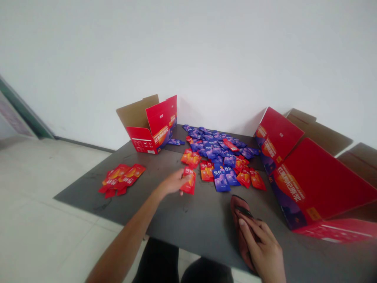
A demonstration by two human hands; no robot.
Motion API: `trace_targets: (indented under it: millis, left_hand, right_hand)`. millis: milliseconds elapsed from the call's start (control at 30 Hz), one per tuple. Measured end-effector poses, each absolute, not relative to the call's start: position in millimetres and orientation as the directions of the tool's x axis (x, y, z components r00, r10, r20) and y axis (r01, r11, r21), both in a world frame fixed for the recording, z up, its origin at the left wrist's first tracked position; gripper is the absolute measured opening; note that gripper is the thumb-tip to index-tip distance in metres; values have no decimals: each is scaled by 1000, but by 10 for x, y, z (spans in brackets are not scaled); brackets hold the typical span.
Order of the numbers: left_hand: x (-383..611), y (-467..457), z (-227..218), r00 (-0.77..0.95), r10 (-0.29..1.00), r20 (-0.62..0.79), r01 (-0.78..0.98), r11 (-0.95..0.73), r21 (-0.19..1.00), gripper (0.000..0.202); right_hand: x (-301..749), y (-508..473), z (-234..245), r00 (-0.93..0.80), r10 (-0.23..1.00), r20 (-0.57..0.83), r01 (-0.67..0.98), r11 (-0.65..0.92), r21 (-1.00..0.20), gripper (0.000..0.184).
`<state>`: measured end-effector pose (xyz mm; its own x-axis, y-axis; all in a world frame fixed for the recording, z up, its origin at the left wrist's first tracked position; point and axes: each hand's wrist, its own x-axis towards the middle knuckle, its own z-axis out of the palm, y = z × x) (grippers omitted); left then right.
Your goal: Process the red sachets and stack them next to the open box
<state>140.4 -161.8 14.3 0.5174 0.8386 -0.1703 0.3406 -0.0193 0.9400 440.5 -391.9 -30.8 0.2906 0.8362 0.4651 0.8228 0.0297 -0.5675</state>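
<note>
My left hand (173,182) pinches a red-orange packet (189,183) by its left side, low over the grey table. My right hand (262,247) is closed on a brownish-red pouch-like item (242,236) with a black strip, near the table's front edge; its exact kind is unclear. Beyond my hands lies a heap of purple packets (213,143), with red-orange packets (207,171) mixed in along its near side. Left of my left hand, several red-orange packets (122,179) form a loose, overlapping pile.
An open red carton (157,133) stands at the table's back left. On the right, a larger-looking red carton (294,181) has its flaps spread outward. The grey table (167,216) meets a white wall (206,59). My legs (159,259) are under the front edge.
</note>
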Motion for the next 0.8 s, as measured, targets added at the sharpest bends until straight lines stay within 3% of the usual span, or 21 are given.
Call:
trace_targets:
  millis: [133,267,400,500,633,733,800]
  left_hand:
    - [1198,-2201,34,614,745,-262,418,-26,908,44]
    - [1212,-2534,26,528,824,-205,537,-137,832,49]
    - [1285,-2668,56,507,858,-79,726,-376,576,69]
    - [1278,-2751,25,574,818,-32,764,-521,381,67]
    - [1175,-2980,-104,612,767,195,735,-642,218,46]
    - [1088,-3247,-211,581,700,414,684,-696,219,37]
    - [1054,-3403,-262,597,644,478,623,-748,229,34]
  right_hand:
    - [4348,-3920,-245,309,836,455,814,15,-580,37]
    - [4306,-3907,-204,318,833,452,807,12,-590,34]
    - [4282,-3908,-186,327,826,460,801,16,-599,32]
    - [4267,-3911,-170,338,829,445,798,-2,-603,33]
    - [4248,-3909,-157,351,821,450,797,-10,-604,34]
    - [4232,-3910,-156,357,817,452,801,-19,-598,34]
    - [4225,-3907,-152,352,824,444,806,-26,-591,34]
